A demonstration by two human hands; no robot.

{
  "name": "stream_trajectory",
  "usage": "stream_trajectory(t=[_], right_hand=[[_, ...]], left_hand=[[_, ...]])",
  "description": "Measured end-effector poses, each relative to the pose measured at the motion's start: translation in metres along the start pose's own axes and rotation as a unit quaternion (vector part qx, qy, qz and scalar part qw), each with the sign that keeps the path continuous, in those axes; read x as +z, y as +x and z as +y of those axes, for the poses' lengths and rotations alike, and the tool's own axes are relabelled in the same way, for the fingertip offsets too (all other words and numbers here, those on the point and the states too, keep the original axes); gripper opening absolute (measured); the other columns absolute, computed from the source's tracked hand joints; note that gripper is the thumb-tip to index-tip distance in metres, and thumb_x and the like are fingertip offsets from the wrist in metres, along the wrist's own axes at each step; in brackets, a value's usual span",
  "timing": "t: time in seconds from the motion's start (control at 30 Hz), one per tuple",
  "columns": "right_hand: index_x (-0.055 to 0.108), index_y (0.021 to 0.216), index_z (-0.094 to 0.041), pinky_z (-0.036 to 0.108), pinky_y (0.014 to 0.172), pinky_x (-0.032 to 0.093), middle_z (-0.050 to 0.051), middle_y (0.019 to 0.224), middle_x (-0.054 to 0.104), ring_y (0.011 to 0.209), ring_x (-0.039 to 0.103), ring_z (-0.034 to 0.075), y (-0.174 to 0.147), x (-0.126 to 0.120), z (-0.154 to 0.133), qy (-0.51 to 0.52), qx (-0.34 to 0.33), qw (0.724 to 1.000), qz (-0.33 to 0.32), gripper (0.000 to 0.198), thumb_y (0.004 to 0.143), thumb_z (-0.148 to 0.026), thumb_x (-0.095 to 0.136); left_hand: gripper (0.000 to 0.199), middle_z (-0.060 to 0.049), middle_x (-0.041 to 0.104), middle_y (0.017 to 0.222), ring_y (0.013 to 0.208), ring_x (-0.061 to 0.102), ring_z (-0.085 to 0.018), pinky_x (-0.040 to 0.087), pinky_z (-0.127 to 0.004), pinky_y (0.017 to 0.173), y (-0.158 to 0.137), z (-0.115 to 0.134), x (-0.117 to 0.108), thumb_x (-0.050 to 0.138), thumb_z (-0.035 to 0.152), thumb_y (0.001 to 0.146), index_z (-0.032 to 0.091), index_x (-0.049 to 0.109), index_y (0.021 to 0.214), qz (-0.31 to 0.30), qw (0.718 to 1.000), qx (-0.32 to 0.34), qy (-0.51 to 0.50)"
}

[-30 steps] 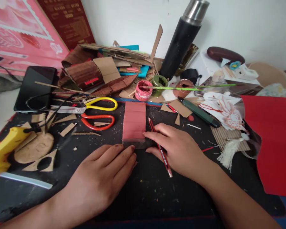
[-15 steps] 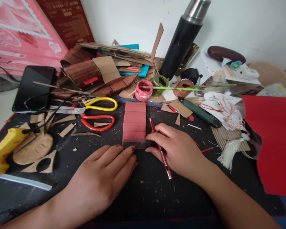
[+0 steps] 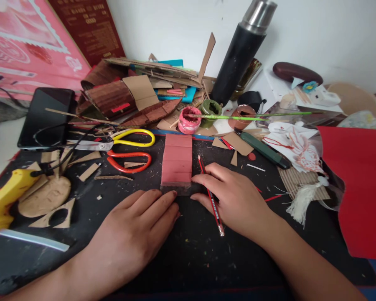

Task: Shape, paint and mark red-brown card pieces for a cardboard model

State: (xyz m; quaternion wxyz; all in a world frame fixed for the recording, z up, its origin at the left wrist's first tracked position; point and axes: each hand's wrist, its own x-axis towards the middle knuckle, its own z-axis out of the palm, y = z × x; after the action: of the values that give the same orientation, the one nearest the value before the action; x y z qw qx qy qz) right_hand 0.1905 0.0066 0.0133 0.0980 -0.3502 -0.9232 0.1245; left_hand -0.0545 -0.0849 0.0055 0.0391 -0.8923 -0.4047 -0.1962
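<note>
A pink-painted cardboard strip [image 3: 177,161] lies upright on the black mat, a clear, ruler-like strip [image 3: 183,190] across its near end. My left hand [image 3: 136,230] rests flat, its fingertips at the clear strip's left part. At the right end, the thumb and index finger of my right hand [image 3: 230,196] touch the strip's edge or come close to it. A red and black pencil [image 3: 213,205] is tucked between that thumb and index finger, point facing away from me. The undersides of both hands are hidden.
Scissors [image 3: 130,150] with yellow and red handles, a yellow glue gun [image 3: 9,196] and cardboard scraps lie left. Behind are paint jars [image 3: 189,121], a brush across them, and a black flask [image 3: 238,58]. A green cutter [image 3: 263,148] and red sheet [image 3: 360,188] are right.
The view has shifted very slightly. Both hands, the pencil and the pink cardboard stay practically where they were.
</note>
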Motion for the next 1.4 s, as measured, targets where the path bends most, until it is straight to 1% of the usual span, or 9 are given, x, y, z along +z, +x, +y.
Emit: stream_trajectory(t=[0.13,0.23,0.43,0.6,0.83,1.1,1.27,1.4], right_hand=[[0.078,0.109,-0.02,0.035,0.068,0.05,0.009,0.103,0.072,0.082,0.069,0.023,-0.0003,-0.0014,-0.0034,-0.01,0.009,1.0,-0.005,0.016,0.101,-0.034,0.08],[0.078,0.108,-0.02,0.034,0.068,0.049,0.008,0.102,0.071,0.081,0.068,0.023,-0.0003,-0.0009,-0.0038,-0.008,0.012,1.0,-0.006,0.015,0.101,-0.033,0.081],[0.077,0.107,-0.02,0.034,0.07,0.051,0.007,0.098,0.071,0.081,0.069,0.023,-0.0009,0.0028,-0.0005,0.004,0.002,1.0,0.013,0.016,0.103,-0.035,0.078],[0.077,0.108,-0.02,0.034,0.071,0.052,0.008,0.1,0.072,0.083,0.07,0.023,-0.0008,0.0039,0.0004,0.016,0.002,1.0,0.014,0.016,0.104,-0.035,0.077],[0.077,0.107,-0.02,0.033,0.068,0.049,0.007,0.097,0.07,0.079,0.069,0.021,0.0004,0.0046,-0.0019,0.026,-0.002,1.0,0.016,0.015,0.104,-0.034,0.076],[0.077,0.107,-0.019,0.033,0.07,0.05,0.007,0.098,0.071,0.081,0.069,0.022,0.0008,0.0051,-0.0012,0.024,-0.008,0.999,0.028,0.013,0.105,-0.031,0.074],[0.077,0.108,-0.018,0.033,0.069,0.05,0.007,0.097,0.07,0.081,0.069,0.022,0.0004,0.004,0.0004,0.022,-0.006,0.999,0.028,0.013,0.103,-0.03,0.077],[0.077,0.108,-0.017,0.033,0.07,0.049,0.007,0.096,0.069,0.08,0.068,0.022,0.0006,0.0044,0.0006,0.03,-0.014,0.999,0.035,0.013,0.103,-0.029,0.078]], left_hand=[[0.032,-0.012,0.084,0.119,0.097,0.077,-0.027,0.064,-0.042,0.081,-0.0003,-0.0005,0.0005,0.048,0.01,0.108,0.014,0.08,0.11,-0.005,1.0,0.001,0.002],[0.031,-0.013,0.084,0.119,0.098,0.077,-0.027,0.064,-0.041,0.083,-0.0016,-0.0008,0.0004,0.05,0.009,0.106,0.014,0.08,0.111,-0.01,1.0,0.003,-0.001],[0.027,-0.013,0.083,0.121,0.102,0.077,-0.028,0.064,-0.042,0.087,-0.0038,-0.0007,0.0013,0.054,0.009,0.104,0.015,0.08,0.111,-0.008,1.0,-0.004,-0.003],[0.029,-0.012,0.084,0.119,0.102,0.077,-0.03,0.064,-0.044,0.086,-0.0028,-0.0011,0.0014,0.052,0.01,0.107,0.015,0.08,0.111,-0.002,1.0,-0.006,-0.002],[0.029,-0.011,0.085,0.117,0.101,0.079,-0.029,0.065,-0.044,0.084,-0.0006,-0.0018,0.0002,0.05,0.012,0.11,0.015,0.079,0.11,0.017,1.0,-0.017,-0.007],[0.027,-0.01,0.085,0.12,0.106,0.078,-0.03,0.066,-0.045,0.088,-0.003,-0.0018,0.0025,0.053,0.012,0.11,0.016,0.08,0.11,0.024,0.999,-0.033,-0.013],[0.028,-0.01,0.084,0.121,0.109,0.077,-0.028,0.067,-0.043,0.091,-0.0037,-0.0011,0.0036,0.052,0.013,0.11,0.016,0.08,0.11,0.02,0.999,-0.029,-0.017],[0.026,-0.01,0.084,0.121,0.109,0.078,-0.029,0.067,-0.044,0.09,-0.0037,-0.001,0.0029,0.053,0.013,0.11,0.015,0.079,0.112,0.021,0.999,-0.034,-0.018]])
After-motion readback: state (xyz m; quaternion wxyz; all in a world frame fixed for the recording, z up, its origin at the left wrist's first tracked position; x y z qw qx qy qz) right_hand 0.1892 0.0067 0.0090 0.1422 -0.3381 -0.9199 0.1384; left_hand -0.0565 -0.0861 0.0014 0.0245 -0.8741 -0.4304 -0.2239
